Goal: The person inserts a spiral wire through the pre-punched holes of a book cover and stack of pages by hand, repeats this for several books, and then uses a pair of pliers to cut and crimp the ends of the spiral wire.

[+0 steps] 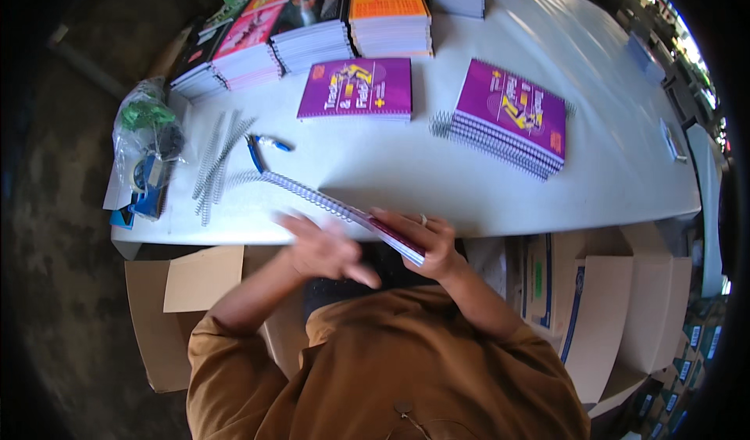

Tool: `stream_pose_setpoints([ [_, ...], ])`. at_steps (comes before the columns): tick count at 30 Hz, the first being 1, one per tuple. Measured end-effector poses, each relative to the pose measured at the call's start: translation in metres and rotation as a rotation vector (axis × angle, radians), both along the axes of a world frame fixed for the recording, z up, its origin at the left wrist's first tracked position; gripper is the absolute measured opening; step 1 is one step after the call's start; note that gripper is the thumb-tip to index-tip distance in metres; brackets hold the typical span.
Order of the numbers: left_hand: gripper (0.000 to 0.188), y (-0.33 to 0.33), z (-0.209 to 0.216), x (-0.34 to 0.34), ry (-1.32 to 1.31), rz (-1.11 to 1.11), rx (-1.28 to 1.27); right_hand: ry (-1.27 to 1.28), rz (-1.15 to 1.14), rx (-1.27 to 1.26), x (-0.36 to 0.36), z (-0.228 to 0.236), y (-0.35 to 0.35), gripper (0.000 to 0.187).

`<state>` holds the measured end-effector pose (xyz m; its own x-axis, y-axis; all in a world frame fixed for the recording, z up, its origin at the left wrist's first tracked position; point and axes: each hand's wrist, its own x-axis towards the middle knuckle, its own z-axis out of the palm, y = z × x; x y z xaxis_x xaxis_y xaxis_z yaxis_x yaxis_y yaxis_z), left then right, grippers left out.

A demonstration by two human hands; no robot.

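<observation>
My right hand [431, 245] is closed around one end of a spiral-bound notebook [398, 239], held tilted and nearly edge-on above the table's front edge. A wire coil [308, 195] runs along the notebook's upper edge, and its loose end sticks out to the left. Below the coil, my left hand [324, 250] is blurred by motion, its fingers spread and apparently empty. Blue-handled pliers [256, 156] lie just beyond the coil's end. Farther left rest several loose wire coils [216, 167].
One purple notebook [355, 89] lies ahead; a stack of purple notebooks [512, 116] with protruding coils sits right. Stacks of other books [391, 30] line the back. A plastic bag [148, 124] and blue tape dispenser [147, 186] are at left. Cardboard boxes [601, 307] stand below the table [609, 182].
</observation>
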<state>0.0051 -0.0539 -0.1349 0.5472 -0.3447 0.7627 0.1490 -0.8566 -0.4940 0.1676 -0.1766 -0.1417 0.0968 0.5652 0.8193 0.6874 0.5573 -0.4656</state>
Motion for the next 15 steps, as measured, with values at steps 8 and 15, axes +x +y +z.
stream_pose_setpoints([
  [8, 0.112, -0.026, -0.017, -0.005, 0.291, -0.193, -0.301, 0.159, 0.041, 0.025, -0.006, -0.001, 0.004, 0.031],
  [15, 0.119, -0.012, -0.024, 0.014, 0.161, -0.032, -0.537, 0.119, 0.056, -0.013, -0.009, -0.002, 0.010, 0.046],
])
